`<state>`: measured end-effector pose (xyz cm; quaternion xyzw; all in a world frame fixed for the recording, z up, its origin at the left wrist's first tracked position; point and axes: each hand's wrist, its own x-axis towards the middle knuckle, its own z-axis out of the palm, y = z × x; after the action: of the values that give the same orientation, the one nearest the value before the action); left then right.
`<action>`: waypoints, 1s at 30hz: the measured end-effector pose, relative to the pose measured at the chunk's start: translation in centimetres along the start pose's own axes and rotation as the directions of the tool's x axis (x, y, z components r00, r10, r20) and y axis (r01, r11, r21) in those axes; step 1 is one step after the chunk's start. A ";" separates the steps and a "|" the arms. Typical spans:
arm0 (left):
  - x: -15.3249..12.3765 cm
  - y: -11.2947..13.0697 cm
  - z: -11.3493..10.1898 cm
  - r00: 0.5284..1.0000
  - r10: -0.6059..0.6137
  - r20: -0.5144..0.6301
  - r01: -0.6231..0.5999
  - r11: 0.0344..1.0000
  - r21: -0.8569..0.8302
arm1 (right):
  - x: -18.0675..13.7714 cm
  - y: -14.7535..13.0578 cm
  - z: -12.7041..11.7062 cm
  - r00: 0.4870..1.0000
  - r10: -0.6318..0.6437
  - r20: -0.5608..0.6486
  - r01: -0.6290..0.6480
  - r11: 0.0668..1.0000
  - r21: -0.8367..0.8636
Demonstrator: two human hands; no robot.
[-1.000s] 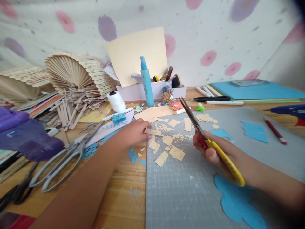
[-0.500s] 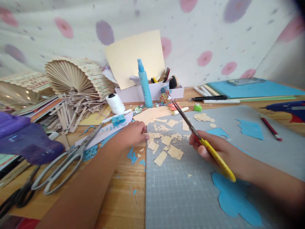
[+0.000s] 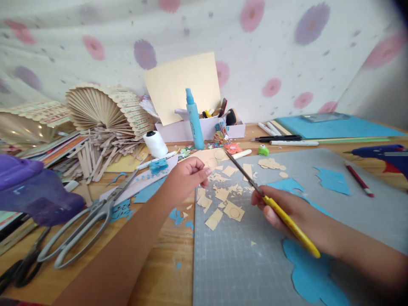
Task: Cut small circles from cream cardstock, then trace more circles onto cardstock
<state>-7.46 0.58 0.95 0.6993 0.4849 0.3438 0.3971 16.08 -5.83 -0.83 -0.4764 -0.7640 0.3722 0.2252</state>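
My left hand (image 3: 188, 178) is closed, fingers curled and thumb against them, above the left edge of the grey cutting mat (image 3: 229, 259). A cream paper piece with drawn circles (image 3: 216, 158) shows at its fingers; the grip itself is partly hidden. My right hand (image 3: 287, 206) holds yellow-handled scissors (image 3: 288, 223), seen edge-on, blades pointing up and left over the mat. Between the hands lie cream paper scraps (image 3: 222, 194), one a square with a drawn circle (image 3: 234, 211). Below my right hand is a blue scalloped paper shape (image 3: 314, 274).
Grey scissors (image 3: 105, 212) and dark scissors (image 3: 27, 263) lie at left by a purple container (image 3: 38, 191). A blue spray bottle (image 3: 195, 121) and thread spool (image 3: 155, 144) stand behind. A pencil (image 3: 359, 180) and glue gun (image 3: 382, 153) are at right.
My left hand has lifted slightly from the scraps and turned, fingers curling in. The cream piece with circles now shows beside it. My right hand keeps the scissors in nearly the same place.
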 end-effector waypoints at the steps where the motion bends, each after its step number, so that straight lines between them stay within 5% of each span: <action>1: -0.2 0.3 0.4 1.000 0.009 -0.012 -0.010 0.997 -0.073 | -0.1 -0.2 0.1 1.000 0.010 0.001 -0.010 1.000 -0.015; 18: -1.5 1.7 0.5 0.993 0.095 -0.076 -0.114 0.939 -0.324 | -0.4 -0.5 0.1 0.999 -0.010 0.031 0.010 1.000 -0.024; 24: -1.7 1.8 0.7 0.999 0.045 -0.008 -0.045 0.968 -0.248 | -0.5 -0.4 0.1 0.999 -0.035 0.024 0.036 0.999 -0.021; 30: -1.6 1.6 0.5 0.998 0.029 -0.059 -0.046 0.948 -0.315 | -0.3 -0.3 0.2 0.999 -0.042 0.024 0.042 0.999 -0.021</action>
<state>-6.81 -1.36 1.98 0.6263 0.4208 0.4431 0.4842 15.90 -6.24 -0.66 -0.4583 -0.7804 0.3648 0.2187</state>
